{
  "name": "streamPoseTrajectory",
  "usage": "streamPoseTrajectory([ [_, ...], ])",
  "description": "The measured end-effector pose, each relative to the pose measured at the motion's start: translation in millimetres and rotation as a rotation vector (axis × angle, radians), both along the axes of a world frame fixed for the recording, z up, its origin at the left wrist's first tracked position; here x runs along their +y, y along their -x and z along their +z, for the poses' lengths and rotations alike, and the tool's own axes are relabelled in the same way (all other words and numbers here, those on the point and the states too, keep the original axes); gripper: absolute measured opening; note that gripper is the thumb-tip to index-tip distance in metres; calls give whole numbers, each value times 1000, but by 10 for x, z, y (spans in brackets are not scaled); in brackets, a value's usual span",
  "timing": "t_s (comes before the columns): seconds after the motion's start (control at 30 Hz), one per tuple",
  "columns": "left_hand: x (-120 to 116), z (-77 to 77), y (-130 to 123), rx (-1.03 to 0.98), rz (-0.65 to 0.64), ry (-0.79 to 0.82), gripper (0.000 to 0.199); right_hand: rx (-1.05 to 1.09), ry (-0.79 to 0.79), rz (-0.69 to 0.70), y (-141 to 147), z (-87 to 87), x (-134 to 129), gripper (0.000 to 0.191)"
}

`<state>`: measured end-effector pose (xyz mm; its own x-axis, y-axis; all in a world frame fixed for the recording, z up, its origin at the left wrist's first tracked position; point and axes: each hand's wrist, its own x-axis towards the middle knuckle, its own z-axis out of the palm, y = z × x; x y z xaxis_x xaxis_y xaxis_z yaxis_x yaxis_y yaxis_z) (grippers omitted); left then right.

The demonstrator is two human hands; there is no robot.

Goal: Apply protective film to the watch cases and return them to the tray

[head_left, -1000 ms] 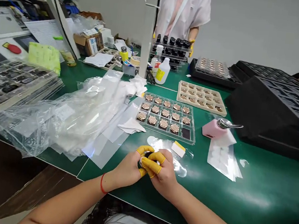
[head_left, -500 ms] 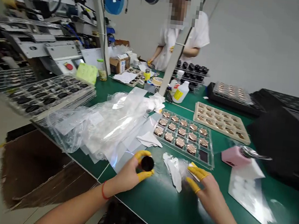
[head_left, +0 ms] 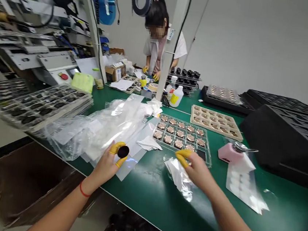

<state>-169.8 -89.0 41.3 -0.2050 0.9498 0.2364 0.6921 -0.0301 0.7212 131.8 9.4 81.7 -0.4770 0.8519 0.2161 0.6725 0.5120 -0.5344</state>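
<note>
In my left hand a round black disc with a thin shiny rim is gripped at its edge between yellow-capped fingers and thumb. My right hand hovers over a crumpled clear bag with white wipe-like sheets. Its yellow-capped fingers stretch leftward, slightly apart, and no object shows between them. Just beyond it lies a clear compartment tray of rose-gold round pieces, with one dark slot at the near right corner. A white cloth rests between my hands, nearer the tray.
Plastic bags pile up at left, beside stacked trays of dark discs. A pink pump bottle, a beige tray and black trays stand right. Behind a post, a co-worker bends over the bench.
My left hand has moved left with the black disc. My right hand has shifted up and left, above the bag and sheets. The co-worker now leans lower, and the view has turned slightly.
</note>
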Motion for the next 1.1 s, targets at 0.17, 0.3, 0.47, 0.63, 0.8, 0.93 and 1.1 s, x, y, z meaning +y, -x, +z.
streamPoseTrajectory([
  [0.17, 152, 58, 337, 438, 9, -96, 33, 48, 180, 220, 1477, -66, 338, 16],
  [0.3, 203, 76, 569, 470, 86, -123, 38, 81, 270, 20, 2169, -236, 671, 34],
  [0.47, 250, 66, 697, 371, 107, -108, 39, 152, 345, -174, 2554, -346, 823, 58],
  [0.63, 296, 24, 739, 280, 131, -89, 39, 266, 369, -203, 2585, -394, 897, 40],
  [0.8, 321, -5, 769, 236, 125, -77, 39, 259, 487, -153, 2243, -405, 1085, 20],
  [0.93, 371, -11, 750, 220, 101, -105, 39, 211, 508, -186, 1958, -377, 1135, 28],
  [1.1, 369, 81, 614, 140, 128, -87, 39, 174, 397, -221, 2047, -274, 1080, 30],
])
